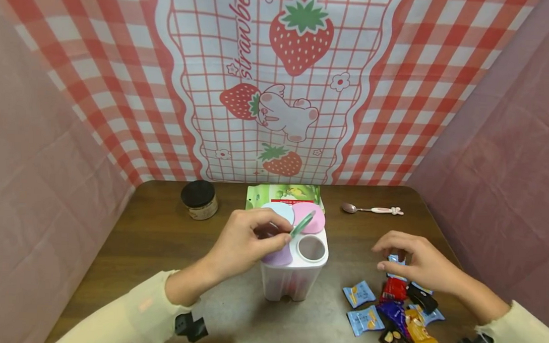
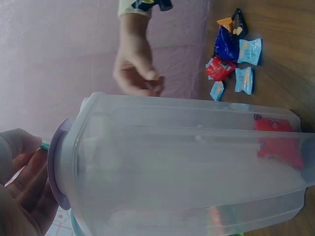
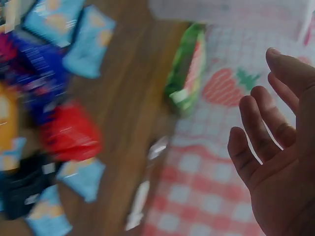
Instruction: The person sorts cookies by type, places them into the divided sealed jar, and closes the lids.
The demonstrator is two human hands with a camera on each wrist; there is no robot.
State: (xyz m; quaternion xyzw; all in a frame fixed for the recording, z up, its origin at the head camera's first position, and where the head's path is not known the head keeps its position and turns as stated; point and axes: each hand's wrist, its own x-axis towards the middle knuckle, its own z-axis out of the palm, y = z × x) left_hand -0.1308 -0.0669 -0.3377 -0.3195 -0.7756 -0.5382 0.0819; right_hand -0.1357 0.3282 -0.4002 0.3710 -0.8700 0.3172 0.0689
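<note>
My left hand (image 1: 242,243) pinches a round green lid (image 1: 303,223) by its edge, tilted above a clear plastic storage box (image 1: 272,285) with a white top. One round opening (image 1: 311,249) there is uncovered; purple (image 1: 279,257), pink (image 1: 313,221) and blue (image 1: 278,207) lids sit over the others. Through the box wall in the left wrist view, red packets (image 2: 280,150) show near the bottom. My right hand (image 1: 423,260), fingers loosely bent and holding nothing, hovers above a pile of wrapped snacks, among them a red packet (image 1: 394,290) and a blue packet (image 1: 359,294).
A black-lidded jar (image 1: 200,201) stands at the back left of the table. Behind the box lies a green bag (image 1: 260,193). A spoon (image 1: 377,210) with a white handle rests at the back right. Checkered cloth (image 1: 136,86) hangs behind the table.
</note>
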